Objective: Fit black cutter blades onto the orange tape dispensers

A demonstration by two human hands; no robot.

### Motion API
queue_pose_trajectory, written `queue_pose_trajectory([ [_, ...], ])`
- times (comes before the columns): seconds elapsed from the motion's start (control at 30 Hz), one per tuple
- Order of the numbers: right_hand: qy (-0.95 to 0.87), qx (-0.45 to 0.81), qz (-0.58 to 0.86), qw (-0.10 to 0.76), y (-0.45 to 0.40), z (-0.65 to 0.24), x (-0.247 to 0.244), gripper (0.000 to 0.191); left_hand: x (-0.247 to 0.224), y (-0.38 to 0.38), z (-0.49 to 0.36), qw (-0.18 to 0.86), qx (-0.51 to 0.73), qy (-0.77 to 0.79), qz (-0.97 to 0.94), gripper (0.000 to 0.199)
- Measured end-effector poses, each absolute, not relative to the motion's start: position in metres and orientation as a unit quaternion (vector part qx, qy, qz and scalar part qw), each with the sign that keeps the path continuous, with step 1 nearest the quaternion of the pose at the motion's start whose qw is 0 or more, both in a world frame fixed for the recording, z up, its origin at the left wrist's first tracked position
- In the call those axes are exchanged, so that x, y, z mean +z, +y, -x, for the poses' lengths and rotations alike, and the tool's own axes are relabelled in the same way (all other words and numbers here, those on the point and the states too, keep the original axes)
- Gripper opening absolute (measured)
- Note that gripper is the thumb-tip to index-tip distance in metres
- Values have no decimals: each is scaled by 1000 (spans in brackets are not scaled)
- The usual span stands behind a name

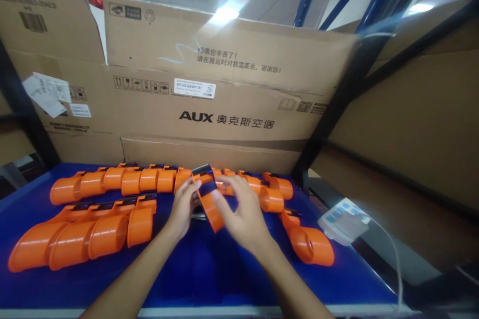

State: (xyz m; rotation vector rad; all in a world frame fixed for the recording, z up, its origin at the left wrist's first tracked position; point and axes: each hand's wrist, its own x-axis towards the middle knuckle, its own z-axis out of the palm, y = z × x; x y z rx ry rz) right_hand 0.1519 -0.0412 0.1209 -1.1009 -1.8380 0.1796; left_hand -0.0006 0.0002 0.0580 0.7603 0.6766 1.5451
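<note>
Above the bench (pixel 179 279), head view: one held orange piece (pixel 213 217), tilted, raised between two bare hands near the middle.
Held piece, fittings: black top part (pixel 202 170); dark blue band (pixel 207 188) across the upper body; curved orange body below.
Left hand (pixel 181 205): thumb and fingers pinched together on the left edge of the held orange piece, near the band.
Right hand (pixel 242 209): thumb against the right side of the same piece, fingers extended past its far side; whether they grip, cannot tell.
Under the left hand: silvery object (pixel 199 217), mostly hidden, kind not readable.
Back row (pixel 148 179): orange pieces with dark top fittings, side by side across the bench, partly covered by the hands.
Front-left row (pixel 108 237): four like pieces, overlapping.
Right side: orange cluster (pixel 318 246), lying apart from the rows; beside it, white device (pixel 346 222) with blue-marked panel and white cable (pixel 397 259).
Bench surface: blue, pale front edge.
Backdrop: cardboard sheet (pixel 149 109), printed "AUX", upright behind the back row; white label (pixel 194 88) above the lettering.
</note>
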Motion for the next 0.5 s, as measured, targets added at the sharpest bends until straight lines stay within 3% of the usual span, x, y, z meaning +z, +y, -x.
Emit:
queue_pose_trajectory([
  [0.07, -706, 137, 462, 519, -24, -158, 116, 30, 59, 2, 1, 594, 679, 285, -325, 37],
  [0.23, -716, 338, 389, 472, 7, -165, 93, 26, 60, -1, -1, 558, 699, 295, -335, 32],
  [0.5, -619, 442, 388, 521, 10, -153, 64, 28, 57, -3, 0, 547, 680, 313, -375, 35],
])
